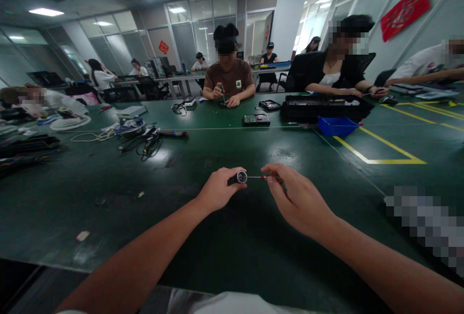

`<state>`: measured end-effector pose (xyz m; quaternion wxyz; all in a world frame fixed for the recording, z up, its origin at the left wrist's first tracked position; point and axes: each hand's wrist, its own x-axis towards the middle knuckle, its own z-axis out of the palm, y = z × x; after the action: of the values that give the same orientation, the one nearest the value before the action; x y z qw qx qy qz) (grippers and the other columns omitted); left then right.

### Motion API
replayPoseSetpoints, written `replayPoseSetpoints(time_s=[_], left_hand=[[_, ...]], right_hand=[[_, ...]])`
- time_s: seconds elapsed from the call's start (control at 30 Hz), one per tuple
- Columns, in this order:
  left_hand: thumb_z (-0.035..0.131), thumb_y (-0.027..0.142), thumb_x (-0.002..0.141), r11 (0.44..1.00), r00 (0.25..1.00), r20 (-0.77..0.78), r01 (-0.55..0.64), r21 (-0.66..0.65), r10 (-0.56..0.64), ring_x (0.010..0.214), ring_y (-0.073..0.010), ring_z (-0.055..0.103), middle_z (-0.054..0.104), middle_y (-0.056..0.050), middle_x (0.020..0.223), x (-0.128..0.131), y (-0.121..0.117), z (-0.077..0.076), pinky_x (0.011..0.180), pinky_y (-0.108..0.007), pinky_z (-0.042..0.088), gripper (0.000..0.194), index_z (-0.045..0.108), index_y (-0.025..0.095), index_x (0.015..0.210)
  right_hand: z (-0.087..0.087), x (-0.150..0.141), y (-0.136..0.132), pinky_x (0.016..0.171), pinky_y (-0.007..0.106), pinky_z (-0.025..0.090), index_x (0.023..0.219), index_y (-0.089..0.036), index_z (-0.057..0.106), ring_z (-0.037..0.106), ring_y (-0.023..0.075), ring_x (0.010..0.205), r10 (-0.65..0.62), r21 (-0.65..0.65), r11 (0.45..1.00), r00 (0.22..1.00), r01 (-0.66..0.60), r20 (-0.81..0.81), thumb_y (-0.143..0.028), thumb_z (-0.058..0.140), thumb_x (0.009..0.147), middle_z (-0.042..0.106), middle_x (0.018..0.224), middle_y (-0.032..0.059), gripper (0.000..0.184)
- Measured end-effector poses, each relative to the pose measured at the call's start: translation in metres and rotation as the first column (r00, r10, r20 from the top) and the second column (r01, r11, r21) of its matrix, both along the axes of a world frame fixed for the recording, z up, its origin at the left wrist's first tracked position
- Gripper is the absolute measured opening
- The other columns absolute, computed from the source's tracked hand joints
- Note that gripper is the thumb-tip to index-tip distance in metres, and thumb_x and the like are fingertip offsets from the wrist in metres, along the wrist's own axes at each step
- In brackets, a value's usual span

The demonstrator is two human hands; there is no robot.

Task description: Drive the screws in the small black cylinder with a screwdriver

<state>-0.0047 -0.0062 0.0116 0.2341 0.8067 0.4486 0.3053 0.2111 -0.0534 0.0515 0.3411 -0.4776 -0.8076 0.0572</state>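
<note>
My left hand (219, 189) is closed around a small dark cylindrical part (241, 177) with a round silver-rimmed end turned up toward me. In my right hand (295, 197) is a screwdriver (264, 177), its red collar at my fingertips and most of the handle hidden by them. The thin metal shaft points left and meets the side of the cylindrical part, or lies right beside it; I cannot tell which. Both hands are just over the green table (232, 246).
Across the table a person in a brown shirt (229, 79) works with a tool. A circuit-board device (256, 120), a long black housing (326, 108) and a blue bin (337, 126) stand ahead. Tangled cables (145, 141) lie left, a blurred-out object (427, 227) right.
</note>
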Motion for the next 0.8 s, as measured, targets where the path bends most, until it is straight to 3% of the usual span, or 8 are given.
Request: replayPoseSetpoints(time_s=[0.17,0.33,0.47,0.63,0.8], left_hand=[[0.065,0.032,0.089,0.998,0.996,-0.058,0.068,0.018,-0.067,0.097,-0.0224,0.062,0.072,0.001,0.102,0.002,-0.001,0.004,0.098,-0.039,0.039,0.018,0.068,0.027,0.107],[0.067,0.031,0.088,0.999,0.999,-0.043,0.034,0.011,-0.033,0.102,-0.0239,0.061,0.071,0.001,0.107,0.002,-0.001,0.004,0.099,-0.04,0.04,0.023,0.068,0.028,0.11],[0.068,0.034,0.088,0.998,0.998,-0.023,0.061,0.034,-0.06,0.1,-0.0236,0.06,0.071,0.0,0.109,0.002,-0.002,0.004,0.092,-0.037,0.042,0.025,0.068,0.026,0.111],[0.071,0.032,0.086,0.999,1.0,0.009,0.026,0.043,-0.027,0.103,-0.0222,0.061,0.071,0.0,0.112,0.002,-0.001,-0.001,0.097,-0.037,0.041,0.029,0.067,0.027,0.115],[0.071,0.034,0.086,0.998,1.0,-0.017,-0.009,0.057,0.01,0.102,-0.023,0.061,0.071,-0.002,0.114,0.0,0.001,-0.003,0.092,-0.037,0.044,0.034,0.066,0.027,0.119]], right_hand=[[0.006,0.0,0.004,0.05,0.029,0.04,0.11,-0.021,0.06,0.061,0.0177,0.053,-0.025,-0.021,0.999,0.997,0.027,0.068,-0.034,0.038,0.101,0.066,0.068,0.0009,0.027],[0.007,-0.001,0.006,0.067,0.035,0.052,0.127,-0.019,0.049,0.069,0.0223,0.076,0.062,-0.034,0.997,0.997,-0.063,-0.043,-0.026,0.046,0.096,0.072,0.086,0.006,0.032],[0.001,-0.002,0.01,0.064,0.034,0.053,0.114,-0.021,0.055,0.07,0.022,0.075,0.004,-0.04,0.999,0.986,-0.01,-0.167,-0.038,0.051,0.096,0.072,0.087,0.0058,0.025],[-0.014,0.001,0.015,0.067,0.035,0.054,0.103,-0.022,0.058,0.07,0.0217,0.078,-0.085,-0.049,0.996,0.934,0.072,-0.348,-0.04,0.058,0.093,0.07,0.089,0.0058,0.021],[-0.017,0.004,0.012,0.07,0.034,0.054,0.101,-0.022,0.059,0.07,0.0215,0.082,-0.007,-0.035,0.999,0.951,-0.003,-0.31,-0.038,0.055,0.095,0.071,0.09,0.0053,0.018]])
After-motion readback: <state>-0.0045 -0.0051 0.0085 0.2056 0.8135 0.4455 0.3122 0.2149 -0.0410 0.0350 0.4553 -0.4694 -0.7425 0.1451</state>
